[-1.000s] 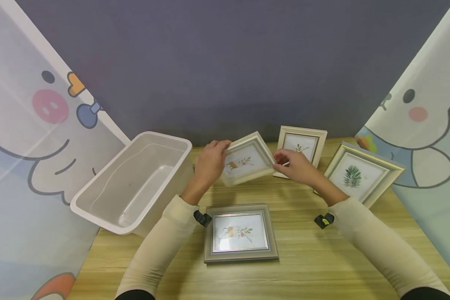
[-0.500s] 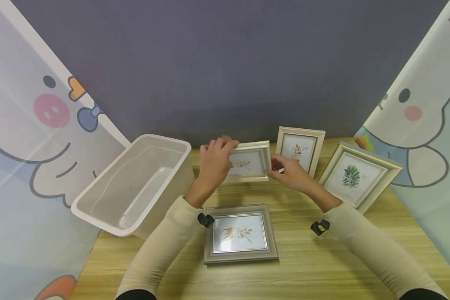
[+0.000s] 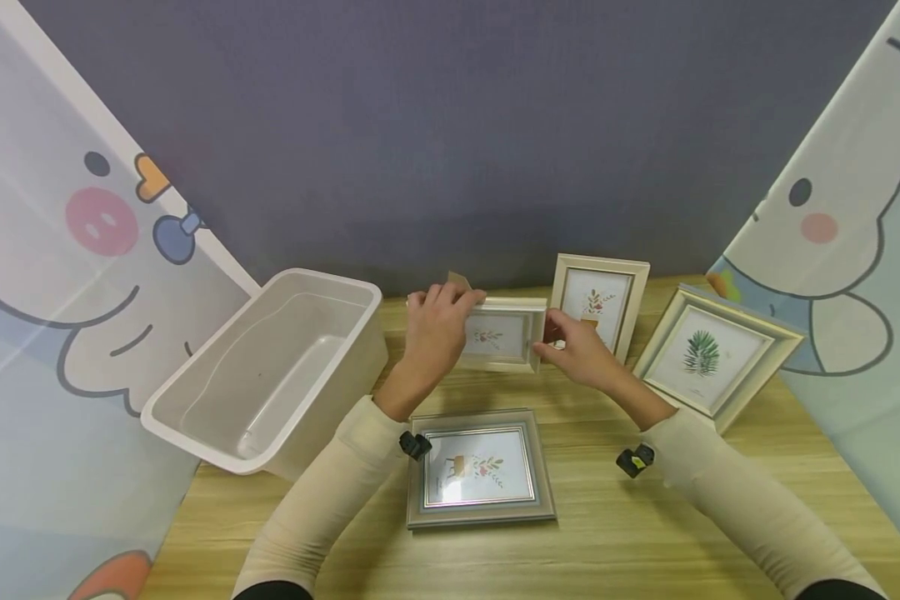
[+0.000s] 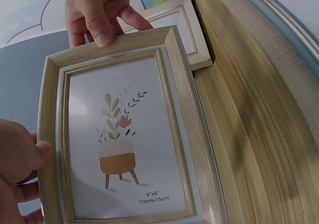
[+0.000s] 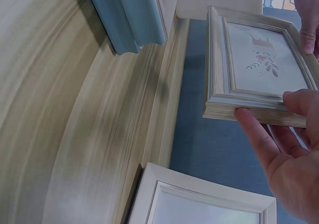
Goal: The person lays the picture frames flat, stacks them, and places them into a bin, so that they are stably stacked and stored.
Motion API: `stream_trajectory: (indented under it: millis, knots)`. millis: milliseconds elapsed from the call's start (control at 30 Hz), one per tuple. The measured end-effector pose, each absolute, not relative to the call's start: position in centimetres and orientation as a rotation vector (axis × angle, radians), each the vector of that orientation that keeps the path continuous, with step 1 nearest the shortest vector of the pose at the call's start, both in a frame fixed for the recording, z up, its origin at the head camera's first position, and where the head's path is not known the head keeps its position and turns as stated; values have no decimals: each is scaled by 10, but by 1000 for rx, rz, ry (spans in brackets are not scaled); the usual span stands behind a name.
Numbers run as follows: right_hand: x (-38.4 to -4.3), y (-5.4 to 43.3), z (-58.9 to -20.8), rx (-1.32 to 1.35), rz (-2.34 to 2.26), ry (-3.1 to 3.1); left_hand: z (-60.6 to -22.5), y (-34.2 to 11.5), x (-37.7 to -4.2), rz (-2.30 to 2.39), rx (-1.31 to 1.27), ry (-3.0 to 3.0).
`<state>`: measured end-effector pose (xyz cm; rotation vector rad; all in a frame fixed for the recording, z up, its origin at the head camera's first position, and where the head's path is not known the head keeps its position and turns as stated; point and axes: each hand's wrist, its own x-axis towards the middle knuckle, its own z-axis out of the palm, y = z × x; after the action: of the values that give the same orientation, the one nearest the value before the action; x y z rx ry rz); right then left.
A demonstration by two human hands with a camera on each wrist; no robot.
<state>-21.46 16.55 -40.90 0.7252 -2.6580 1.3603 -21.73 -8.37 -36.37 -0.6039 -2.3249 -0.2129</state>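
Note:
A cream picture frame (image 3: 498, 337) with a potted-plant print is held between both hands on its long side near the dark backdrop, tilted back. My left hand (image 3: 437, 329) grips its upper edge; a brown flap (image 3: 459, 282) sticks up behind that hand. At its right short edge my right hand (image 3: 581, 350) pinches the frame between thumb and fingers. The left wrist view shows the print (image 4: 119, 134) marked 4"x6". In the right wrist view, the right fingers (image 5: 259, 137) press under the frame edge. Whether its lower edge touches the table is unclear.
A grey-beige plastic bin (image 3: 330, 375) stands at the left. One silver-brown frame (image 3: 543, 475) lies flat in front. Upright at the right are a cream frame (image 3: 598, 312) and a larger gold-edged leaf-print frame (image 3: 712, 358). A dark backdrop (image 3: 450, 150) closes off the back.
The held frame has turned from a slant to nearly level and come down slightly, standing steeper. Both hands moved with it, and the brown flap has come into sight behind it.

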Motion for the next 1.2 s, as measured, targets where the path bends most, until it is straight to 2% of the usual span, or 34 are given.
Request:
stream_trajectory:
  millis: [600,1200]
  knots:
    - [-215,176,-414,738,1357,-2579,-354,-113,-217,-368,-580,-2436]
    - [-209,189,-417,719,1400,-2625,-359,-142,-223,-822,-593,-2562]
